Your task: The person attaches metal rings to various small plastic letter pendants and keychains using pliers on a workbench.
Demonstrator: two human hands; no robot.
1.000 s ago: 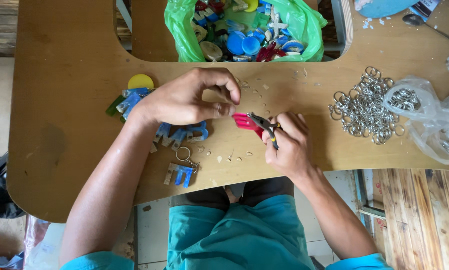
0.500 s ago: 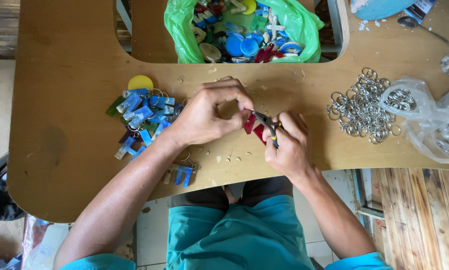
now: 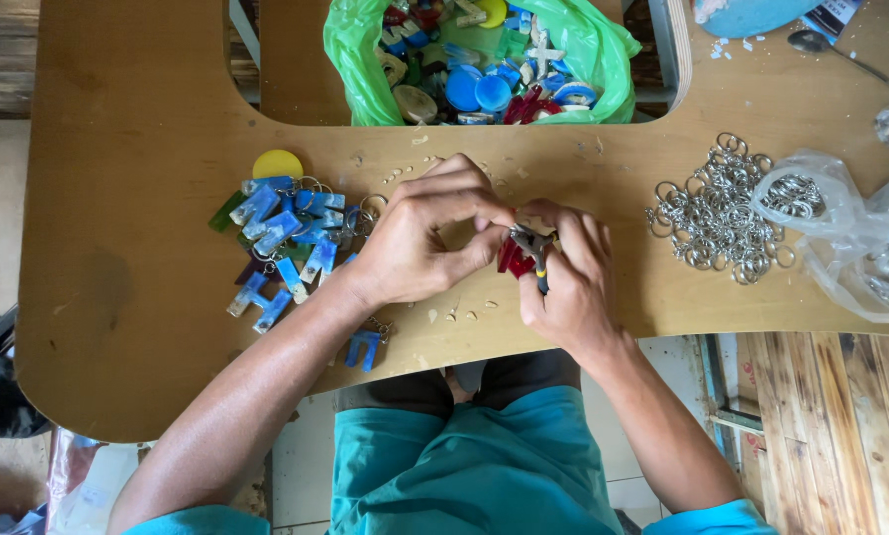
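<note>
Left hand: the left hand (image 3: 415, 243) lies palm down over the middle of the worktop (image 3: 137, 297), knuckles raised, forearm coming in from the lower left; its fingers (image 3: 474, 203) are curled together and pinch the red piece (image 3: 512, 260) from the left.
Right hand: the right hand (image 3: 573, 277) meets the left one at the fingertips, wrist bent, forearm running in from the lower right; its fingers are wrapped around the handles of the small pliers (image 3: 535, 250), clamped on them.
Pliers: the dark nose points up and left, touching the red piece between the 2 hands.
Red piece: held just above the worktop, at the centre near the front edge, mostly hidden by the fingers.
Left of the hands: a heap of blue keychain pieces (image 3: 286, 233), with a yellow disc (image 3: 278, 163) at its top edge; 1 more blue piece (image 3: 363, 349) sits near the front edge.
Right of the hands: a pile of metal key rings (image 3: 712, 213), touching a clear plastic bag (image 3: 860, 248).
Behind the hands: a green bag (image 3: 350, 59) of mixed coloured pieces sits in the worktop's cut-out.
Surface: brown wooden worktop, rounded corners, scattered with pale chips.
Room: pale tiled floor below at left, wooden planks at right.
</note>
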